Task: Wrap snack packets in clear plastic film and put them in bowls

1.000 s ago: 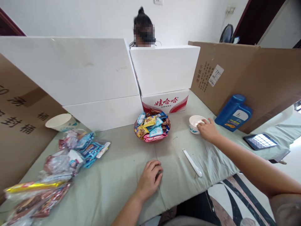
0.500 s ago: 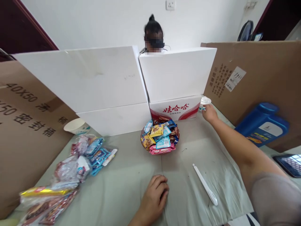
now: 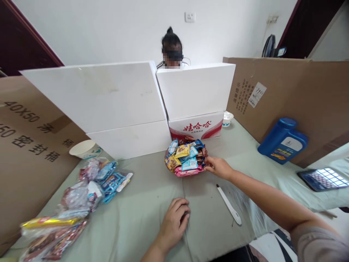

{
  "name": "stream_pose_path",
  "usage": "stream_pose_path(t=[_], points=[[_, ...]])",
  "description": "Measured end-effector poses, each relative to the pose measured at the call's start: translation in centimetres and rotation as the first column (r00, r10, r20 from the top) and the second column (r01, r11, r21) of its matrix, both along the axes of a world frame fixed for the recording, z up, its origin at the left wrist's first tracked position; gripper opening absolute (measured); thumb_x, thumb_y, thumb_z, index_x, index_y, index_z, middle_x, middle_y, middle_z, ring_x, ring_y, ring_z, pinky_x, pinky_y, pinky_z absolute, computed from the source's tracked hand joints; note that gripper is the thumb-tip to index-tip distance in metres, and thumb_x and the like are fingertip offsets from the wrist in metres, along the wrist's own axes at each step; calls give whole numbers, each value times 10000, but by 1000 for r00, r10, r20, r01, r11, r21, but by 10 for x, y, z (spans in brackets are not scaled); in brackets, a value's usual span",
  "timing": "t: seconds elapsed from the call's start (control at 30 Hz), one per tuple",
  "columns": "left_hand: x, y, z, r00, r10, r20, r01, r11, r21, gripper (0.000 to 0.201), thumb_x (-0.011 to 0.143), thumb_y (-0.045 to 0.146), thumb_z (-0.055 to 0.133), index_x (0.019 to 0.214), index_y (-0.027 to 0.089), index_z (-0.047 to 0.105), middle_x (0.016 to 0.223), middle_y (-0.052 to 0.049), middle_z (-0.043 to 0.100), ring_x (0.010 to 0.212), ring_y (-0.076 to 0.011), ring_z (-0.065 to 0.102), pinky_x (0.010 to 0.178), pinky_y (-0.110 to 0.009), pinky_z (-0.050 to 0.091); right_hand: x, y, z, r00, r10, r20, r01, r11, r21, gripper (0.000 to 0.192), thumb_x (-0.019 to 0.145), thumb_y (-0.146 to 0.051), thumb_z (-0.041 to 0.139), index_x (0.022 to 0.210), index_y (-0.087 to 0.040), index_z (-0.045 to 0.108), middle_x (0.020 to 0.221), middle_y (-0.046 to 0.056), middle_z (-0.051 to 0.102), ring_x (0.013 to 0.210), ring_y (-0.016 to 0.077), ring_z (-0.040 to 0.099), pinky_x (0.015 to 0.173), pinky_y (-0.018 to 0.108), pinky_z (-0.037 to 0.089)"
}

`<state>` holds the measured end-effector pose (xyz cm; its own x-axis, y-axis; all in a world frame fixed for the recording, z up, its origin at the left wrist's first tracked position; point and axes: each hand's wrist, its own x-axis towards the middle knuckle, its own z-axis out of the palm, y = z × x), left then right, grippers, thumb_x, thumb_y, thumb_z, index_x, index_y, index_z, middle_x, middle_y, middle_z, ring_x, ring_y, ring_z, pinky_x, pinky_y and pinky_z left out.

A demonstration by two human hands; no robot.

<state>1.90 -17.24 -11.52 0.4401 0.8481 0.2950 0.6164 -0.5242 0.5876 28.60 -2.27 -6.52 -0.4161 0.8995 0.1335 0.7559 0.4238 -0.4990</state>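
The right hand [image 3: 219,168] reached, fingers loosely spread and holding nothing, to the rim of the snack basket [image 3: 186,158] mid-tabletop. The left hand [image 3: 174,221] rested curled, empty. Gripping the basket's rim seemed the next need.

Desk [image 3: 141,203] cover: pale grey-green, plain. Snack dish [image 3: 186,159] – mixed wrappers in yellow, light blue, pink, brown. Carton [image 3: 196,126] behind it: white with red script and a red swoosh. Foam boards [image 3: 103,98]: plain white. Small bowl [image 3: 227,118]: white, blue-green print. Pen [image 3: 229,204]: white. Bottle [image 3: 283,140]: blue, white label. Side boxes [image 3: 294,94]: brown cardboard, black print. Wrapper pile [image 3: 89,185] at left – blue, red, gold.
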Motion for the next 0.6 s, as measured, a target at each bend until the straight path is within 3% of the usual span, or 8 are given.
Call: stream_pose_path(t=[0.17,0.27,0.43,0.6], points=[[-2,0,-3,1000,6,-14,-6,1000,11,147,847,128,519,904,217,622,1085,-84,640,1066,-236,582,897,-402,535,65,-30,-5,985,-170,19,170,985,23,214,865,-392,597,1009,-235,608,928,42,712,776,198,659,693,303,468],[-2,0,-5,1000,7,-28,-7,1000,21,146,847,130,522,901,221,622,1092,-82,638,1075,-239,582,902,-409,538,107,-39,-11,950,-311,13,310,950,48,230,858,-412,578,1018,-250,609,910,35,716,791,207,667,703,307,481],[-2,1,-5,998,3,-56,-1,1000,30,145,865,152,508,909,219,628,1100,-91,635,1080,-245,583,903,-422,544,155,-26,-11,808,-581,97,575,814,87,246,839,-420,595,1006,-243,627,888,39,721,813,222,673,704,297,476],[-3,0,-6,998,-1,-60,3,1000,29,140,866,162,511,909,217,632,1095,-98,639,1076,-251,586,896,-424,549,170,8,-5,680,-722,126,712,692,124,328,882,-426,543,1082,-180,622,969,116,716,888,270,670,716,328,464]])
